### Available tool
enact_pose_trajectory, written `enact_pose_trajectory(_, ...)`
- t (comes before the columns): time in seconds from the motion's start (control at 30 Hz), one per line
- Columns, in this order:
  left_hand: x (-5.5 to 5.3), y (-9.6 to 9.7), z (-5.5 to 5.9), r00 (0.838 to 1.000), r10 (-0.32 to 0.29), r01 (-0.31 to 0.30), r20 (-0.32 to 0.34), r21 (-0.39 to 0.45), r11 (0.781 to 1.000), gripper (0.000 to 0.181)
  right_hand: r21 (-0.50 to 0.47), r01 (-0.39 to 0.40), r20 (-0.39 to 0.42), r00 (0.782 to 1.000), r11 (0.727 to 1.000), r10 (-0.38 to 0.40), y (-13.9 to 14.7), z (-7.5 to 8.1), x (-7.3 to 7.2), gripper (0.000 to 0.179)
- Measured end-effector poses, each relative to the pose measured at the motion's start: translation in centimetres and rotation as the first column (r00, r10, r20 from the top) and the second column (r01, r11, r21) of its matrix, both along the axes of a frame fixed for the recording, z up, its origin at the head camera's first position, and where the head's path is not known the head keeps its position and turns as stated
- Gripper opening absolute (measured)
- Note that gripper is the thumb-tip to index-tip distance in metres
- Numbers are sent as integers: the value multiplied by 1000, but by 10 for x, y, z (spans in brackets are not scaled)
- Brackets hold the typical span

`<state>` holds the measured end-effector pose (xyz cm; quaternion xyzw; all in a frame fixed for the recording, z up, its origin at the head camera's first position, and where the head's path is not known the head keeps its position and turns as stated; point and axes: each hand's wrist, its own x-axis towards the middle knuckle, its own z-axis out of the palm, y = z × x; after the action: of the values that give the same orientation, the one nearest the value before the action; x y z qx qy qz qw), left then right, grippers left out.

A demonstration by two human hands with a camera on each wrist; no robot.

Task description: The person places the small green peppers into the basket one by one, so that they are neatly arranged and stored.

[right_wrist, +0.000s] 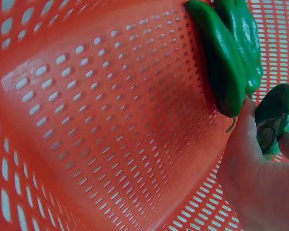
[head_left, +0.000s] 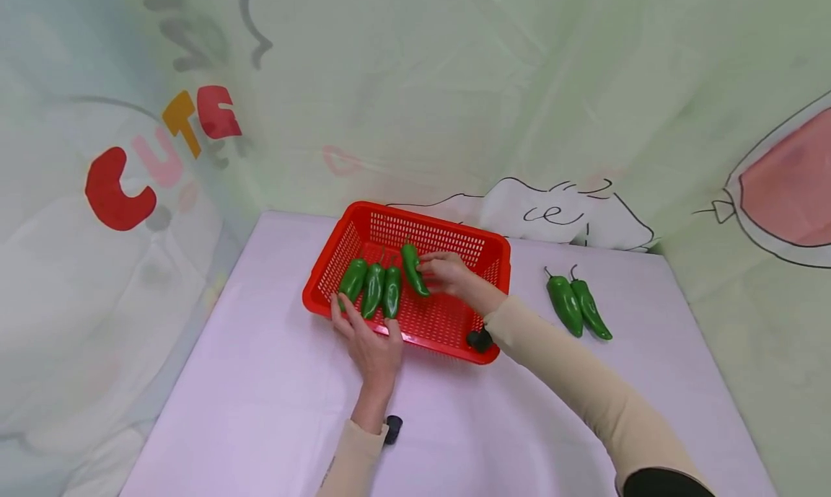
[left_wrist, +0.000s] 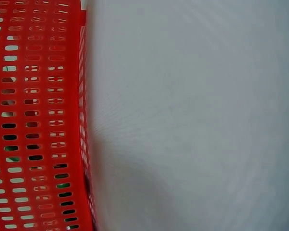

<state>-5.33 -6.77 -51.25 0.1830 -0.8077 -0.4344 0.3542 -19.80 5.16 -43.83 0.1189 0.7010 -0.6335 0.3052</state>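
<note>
A red plastic basket (head_left: 441, 345) with slotted walls stands on the table. Three green peppers (head_left: 373, 290) lie side by side in its left part. My right hand (head_left: 446, 272) reaches inside and pinches another green pepper (head_left: 412, 270) just right of them. In the right wrist view, the thumb and fingers hold this pepper (right_wrist: 274, 113), while other peppers (right_wrist: 221, 57) lie close by. My left hand (head_left: 371, 345) grips the near rim, fingers over the edge beside the leftmost pepper. The left wrist view shows the basket's outer wall (left_wrist: 43, 115) but not the hand.
Two more green peppers (head_left: 574, 306) lie together on the light tabletop (head_left: 493, 425), right of the basket. Printed cloth (head_left: 415, 107) hangs behind the table and along its sides. Small black devices (head_left: 392, 429) are worn on the wrists.
</note>
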Motion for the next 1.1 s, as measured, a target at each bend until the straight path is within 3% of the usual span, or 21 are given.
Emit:
enact_pose_trajectory(0.27,-1,2,1,1000,1,-1,3,24,1000,93,20,-16,47,999,1000,15,-6,-11,-4,41)
enact_pose_trajectory(0.63,-2,0,-1,1000,-4,4,2,-8,1000,94,47,-50,80,996,998,46,-9,-25,-7,40)
enact_pose_trajectory(1.0,-1,0,-2,1000,-6,6,7,-1,1000,93,69,-48,110,993,996,40,-7,-28,-5,20)
enact_pose_trajectory(1.1,-1,0,-2,1000,-9,9,5,2,1000,92,58,-52,83,995,997,47,-6,-30,-4,17)
